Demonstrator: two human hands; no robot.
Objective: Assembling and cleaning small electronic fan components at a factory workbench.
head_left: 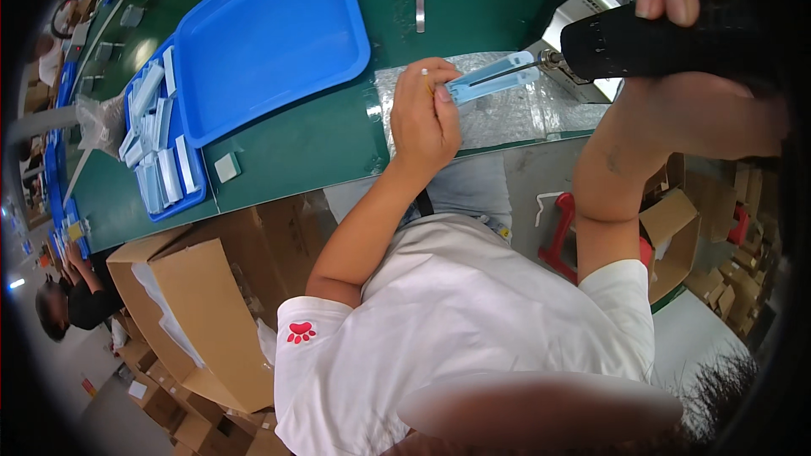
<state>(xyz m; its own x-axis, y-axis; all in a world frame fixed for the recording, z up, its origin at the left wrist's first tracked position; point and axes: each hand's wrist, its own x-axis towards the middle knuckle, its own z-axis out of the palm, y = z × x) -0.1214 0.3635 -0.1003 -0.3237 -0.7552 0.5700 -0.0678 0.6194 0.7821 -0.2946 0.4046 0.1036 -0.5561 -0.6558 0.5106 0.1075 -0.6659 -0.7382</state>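
My left hand (425, 116) grips one end of a long, light blue plastic casing (517, 78) above the bench, its fingers closed round it. A small white-tipped piece pokes out by the fingers; its kind is unclear. On the right, my right hand (701, 105) is wrapped round a black power screwdriver (617, 40), tilted toward the casing. The tool's metal nose is at the casing's right end, and a thin dark bit runs along the casing toward my left fingers. Whatever the bit's tip touches is too small to make out.
A large blue tray (190, 89) overlaps a smaller blue tray (199, 196) with several light blue casings. Metal tweezers (420, 0), a pale square block (227, 167) and clear plastic sheeting (498, 122) lie on the green bench. Cardboard boxes (228, 312) stand below; another person (89, 295) works far left.
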